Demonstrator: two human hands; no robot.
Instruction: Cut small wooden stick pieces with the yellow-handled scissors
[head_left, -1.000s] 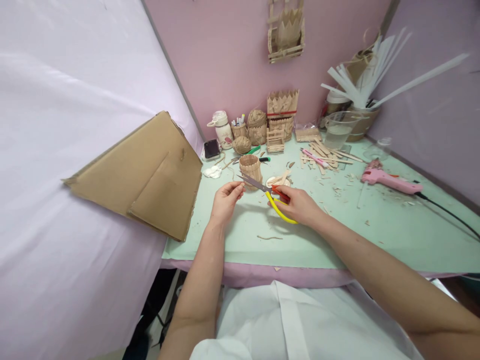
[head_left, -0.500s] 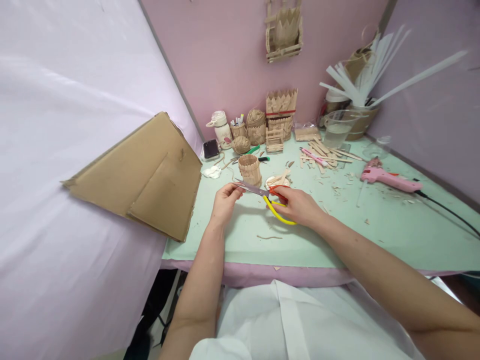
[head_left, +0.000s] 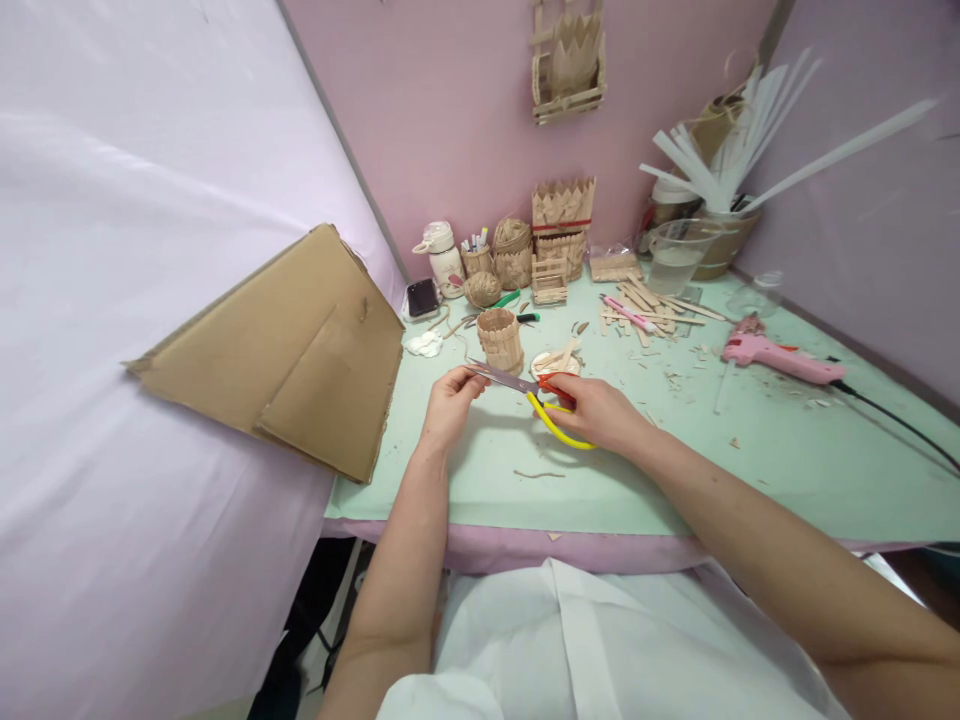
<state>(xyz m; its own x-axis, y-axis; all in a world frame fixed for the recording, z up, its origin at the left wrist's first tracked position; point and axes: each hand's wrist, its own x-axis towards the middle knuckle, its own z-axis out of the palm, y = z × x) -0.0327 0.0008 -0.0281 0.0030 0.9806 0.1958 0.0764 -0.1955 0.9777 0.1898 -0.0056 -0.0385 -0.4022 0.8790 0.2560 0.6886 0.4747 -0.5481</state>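
Observation:
My right hand (head_left: 600, 412) is closed round the red and yellow handles of the scissors (head_left: 556, 425), whose blades point left. The blade tips reach the fingers of my left hand (head_left: 451, 400), which are pinched together; what they hold is too small to make out. Just behind the blades stands a small round cup of wooden sticks (head_left: 500, 341). A white round dish (head_left: 536, 368) with stick pieces lies behind the scissors' pivot. On the mat in front of my hands is a short piece of twine (head_left: 538, 475).
A cardboard sheet (head_left: 315, 350) leans at the left. Twine balls (head_left: 482, 289), a white bottle (head_left: 444, 262) and a phone (head_left: 421, 298) are at the back. Loose sticks (head_left: 645, 308) and a pink glue gun (head_left: 780, 358) with a black cord lie at the right.
The scissor blades look slightly closer together than before. Both hands keep nearly the same place.

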